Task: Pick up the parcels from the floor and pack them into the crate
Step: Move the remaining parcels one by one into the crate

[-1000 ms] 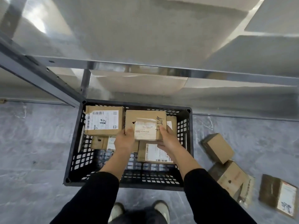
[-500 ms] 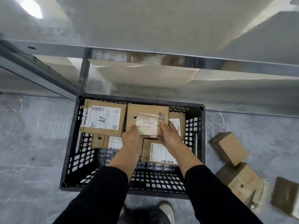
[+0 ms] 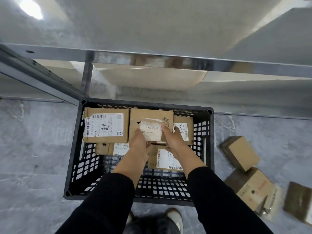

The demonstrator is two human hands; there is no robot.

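Head view: left hand (image 3: 140, 146) and right hand (image 3: 173, 141) still clasp the parcel (image 3: 150, 119), fingers (image 3: 166, 132) grasping its near edge, now lower in the crate (image 3: 74, 157) (five parcels inside). Three, perhaps four, lie on the floor (image 3: 33, 149).

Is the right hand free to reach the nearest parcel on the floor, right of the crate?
Probably not yet: the right hand and left hand both grip a labelled parcel in the crate. Otherwise the way looks free; the floor parcel lies just beyond the crate's right wall with nothing between.

The parcel (image 3: 150, 118) has sunk lower (deeper into crate (image 3: 209, 149)).
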